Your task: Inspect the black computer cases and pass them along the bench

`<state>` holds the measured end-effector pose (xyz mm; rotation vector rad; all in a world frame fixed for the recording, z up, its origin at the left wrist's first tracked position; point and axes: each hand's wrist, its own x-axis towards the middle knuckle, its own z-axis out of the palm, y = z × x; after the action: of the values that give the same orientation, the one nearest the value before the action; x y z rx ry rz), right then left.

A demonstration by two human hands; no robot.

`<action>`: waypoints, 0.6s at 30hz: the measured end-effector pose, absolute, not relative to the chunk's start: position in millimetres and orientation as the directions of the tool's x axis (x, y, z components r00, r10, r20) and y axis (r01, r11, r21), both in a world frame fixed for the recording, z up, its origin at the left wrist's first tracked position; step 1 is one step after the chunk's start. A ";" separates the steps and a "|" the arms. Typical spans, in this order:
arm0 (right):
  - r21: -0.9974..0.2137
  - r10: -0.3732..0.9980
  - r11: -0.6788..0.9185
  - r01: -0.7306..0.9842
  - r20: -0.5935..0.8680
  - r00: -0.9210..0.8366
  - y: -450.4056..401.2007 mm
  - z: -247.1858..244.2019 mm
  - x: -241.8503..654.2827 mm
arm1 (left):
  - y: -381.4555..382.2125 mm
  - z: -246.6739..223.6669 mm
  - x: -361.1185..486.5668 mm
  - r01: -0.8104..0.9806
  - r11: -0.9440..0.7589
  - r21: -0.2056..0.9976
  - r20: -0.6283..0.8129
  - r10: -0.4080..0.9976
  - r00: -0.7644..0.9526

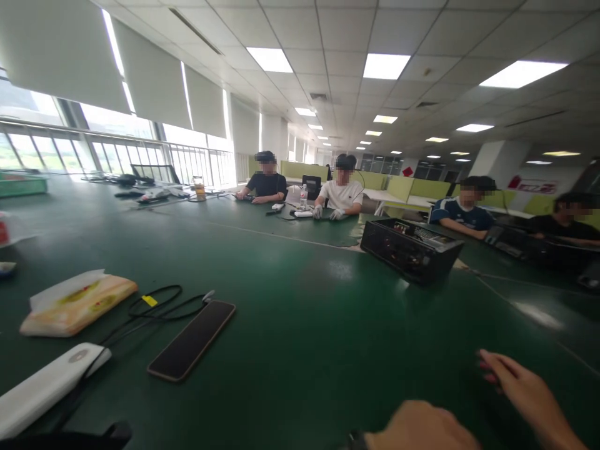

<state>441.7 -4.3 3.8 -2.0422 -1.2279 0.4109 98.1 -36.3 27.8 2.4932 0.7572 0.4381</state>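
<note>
The right hand (527, 387) pinches a small, blurred red-and-black object (490, 378) between its fingers, at its ten o'clock; how the left hand's (417, 428) fingers stand cannot be told. Beneath spreads a glossy green table (290, 350); toward eleven, an open black rectangular case (394, 253) contains components; beyond, a white tiled ceiling (337, 37).

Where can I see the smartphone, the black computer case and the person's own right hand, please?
Smartphone (192, 340): head view, middle of its dark screen.
Black computer case (407, 251): head view, on its near side.
Right hand (524, 386): head view, middle of the hand.
</note>
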 end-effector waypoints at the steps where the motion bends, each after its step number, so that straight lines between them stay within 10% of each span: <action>1: -0.787 0.875 -0.322 0.527 -0.035 0.483 -16.0 -3.2 429.5 | -37.8 27.5 86.1 0.433 -0.716 0.548 0.161 0.598 0.785; 9: -0.878 0.986 -0.116 0.465 -0.045 0.161 -37.6 0.8 254.5 | -29.8 23.8 -38.7 0.879 -0.248 0.407 0.072 0.968 0.240; 18: -0.682 0.976 0.104 0.724 -0.070 -0.206 -55.4 -20.6 209.8 | -29.2 22.3 -17.2 0.845 -0.277 0.458 0.031 0.955 0.296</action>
<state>209.8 -55.4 -20.6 -1.6588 -1.9894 0.8514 -17.2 -29.2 22.3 2.2157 1.6204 0.4292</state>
